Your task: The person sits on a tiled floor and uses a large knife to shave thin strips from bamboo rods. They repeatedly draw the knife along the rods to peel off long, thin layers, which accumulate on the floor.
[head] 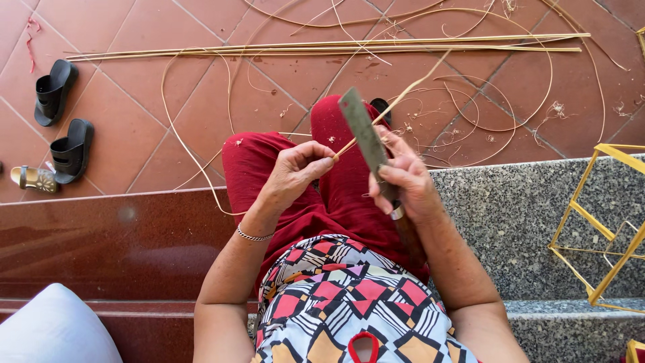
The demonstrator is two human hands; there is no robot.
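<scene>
Left hand (pixel 295 171) pinching thin bamboo strip (pixel 396 101), right hand (pixel 403 181) gripping long knife (pixel 366 138), red trousers (pixel 282 168) beneath

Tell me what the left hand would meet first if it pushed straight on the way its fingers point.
The left hand points rightward, pinching a thin bamboo strip. Straight ahead it would likely first meet the knife blade held by the right hand, though depth between them is unclear.

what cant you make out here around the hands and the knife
Head view, the only one:
- Knife handle: hidden inside the right hand.
- Strip end: pinched out of sight in the left hand.
- Where blade meets strip: too small to tell.
- Yellow frame: cut off by the right edge.
- Gold sandal: partly behind the black ones.
</scene>
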